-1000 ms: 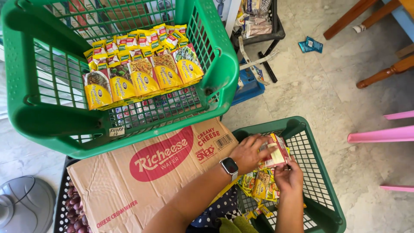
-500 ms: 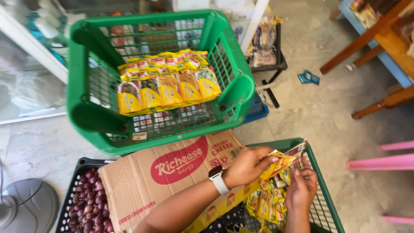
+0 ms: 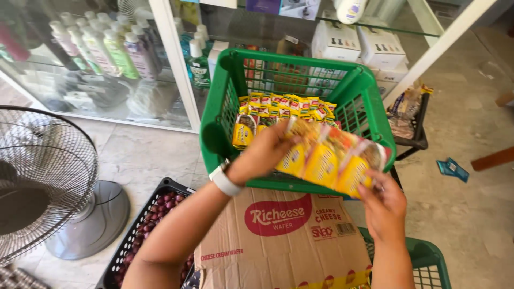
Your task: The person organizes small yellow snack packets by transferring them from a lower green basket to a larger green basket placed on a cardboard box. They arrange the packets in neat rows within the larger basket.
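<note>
Strip of yellow snack sachets (image 3: 332, 160) is gripped by left hand (image 3: 262, 152) and right hand (image 3: 383, 206) over green basket (image 3: 375, 101) (already part-filled), best kept level.

A pale tiled floor (image 3: 134, 155) carries everything. At left stands a grey wire-caged fan (image 3: 43, 176) on its round base. Near centre sits a black plastic crate of red onions (image 3: 155, 225), with a green plastic basket (image 3: 428, 259) at near right. A small blue packet (image 3: 452, 169) lies at right.
</note>
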